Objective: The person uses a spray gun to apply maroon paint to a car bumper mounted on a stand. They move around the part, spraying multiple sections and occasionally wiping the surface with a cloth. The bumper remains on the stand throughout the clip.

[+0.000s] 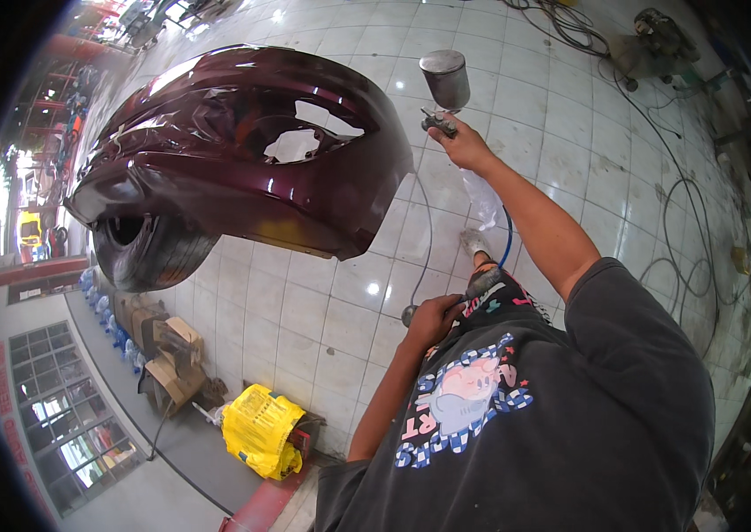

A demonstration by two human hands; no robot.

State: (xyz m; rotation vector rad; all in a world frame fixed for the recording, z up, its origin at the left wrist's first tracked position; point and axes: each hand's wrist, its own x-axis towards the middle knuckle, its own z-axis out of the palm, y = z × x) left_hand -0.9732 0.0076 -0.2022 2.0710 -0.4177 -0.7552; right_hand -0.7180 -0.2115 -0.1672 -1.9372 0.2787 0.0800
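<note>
A glossy dark maroon car bumper (304,191) fills the upper left, with openings cut through it, and an old tyre (154,253) sits under its left end. Off the bumper's right end, my right hand (464,146) is closed round a spray gun (439,124), with a metal cup (446,82) above it. From below my right forearm a blue hose (508,239) runs down toward my waist. There my left hand (433,321) is closed on the hose, beside a dark round fitting (408,315). My left fingers are partly hidden.
White tiles (517,115) cover the floor. Dark hoses (685,204) lie coiled on the right, near a machine (659,40) at the upper right. A yellow plastic bag (260,430) and cardboard boxes (171,355) stand at the lower left, by a grated window (70,399).
</note>
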